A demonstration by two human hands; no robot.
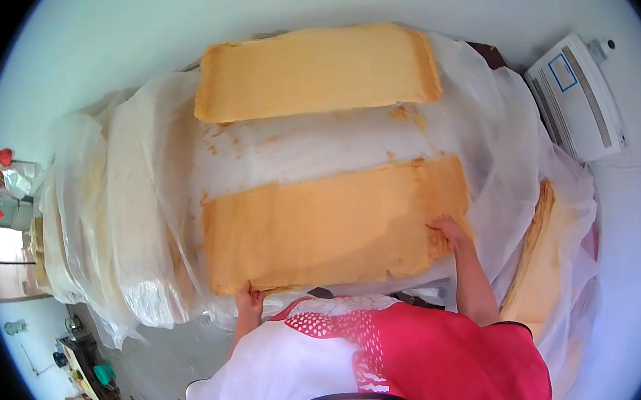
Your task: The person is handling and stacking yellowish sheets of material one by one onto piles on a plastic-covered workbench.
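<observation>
A wide tan sheet, looking like paper or thin fibre [315, 227], lies flat before me on white plastic film, with darker brown, ragged edges. At its near left corner my left hand [250, 301] pinches the edge, fingers closed. My right hand [449, 232] is at the sheet's right part, fingers curled in against the surface beside a darker, rough patch. How much of the sheet those fingers grip is partly hidden. Farther off, a second tan pile or sheet [317, 71] with brown side edges lies parallel to the first.
Brown crumbs [408, 114] lie on the film between the two. Plastic-wrapped stacks [142, 208] stand at left, and another tan stack [543, 257] under film at right. A white wall-side appliance [574, 98] is at far right. A cluttered small table [84, 373] stands lower left.
</observation>
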